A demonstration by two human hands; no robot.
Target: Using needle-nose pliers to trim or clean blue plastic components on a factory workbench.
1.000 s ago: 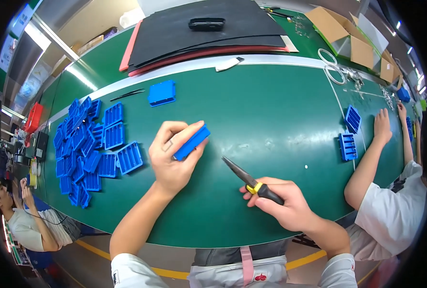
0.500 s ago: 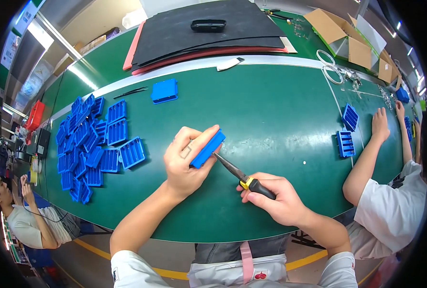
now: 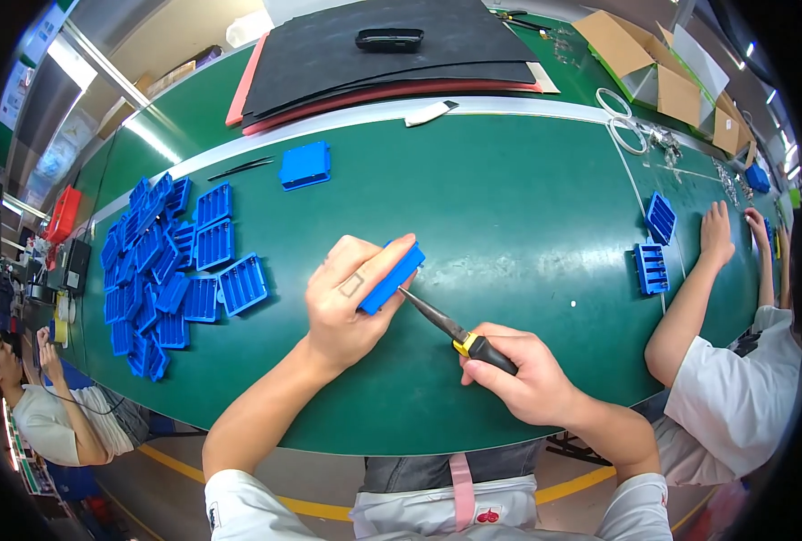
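My left hand is closed around a blue plastic case, tipped on edge above the middle of the table. In my right hand are long-nose pliers with black and yellow handles, gripped by the handle end. The pliers' tip touches or nearly touches the near side of the case, close to my left fingers; exactly what it meets there is hidden. To the left lies a heap of blue compartmented cases, mostly with their open side up. Beyond my left hand a single blue case lies closed side up.
Black tweezers lie left of the lone case. Dark sheets are stacked at the back near a utility knife. Two blue cases lie at right, near a co-worker's arm. Opened cardboard boxes stand far right.
My hands and the pliers stay almost in place, the right fingers shifting slightly on the handle. The view shifts slightly, so the heap appears a little further left.
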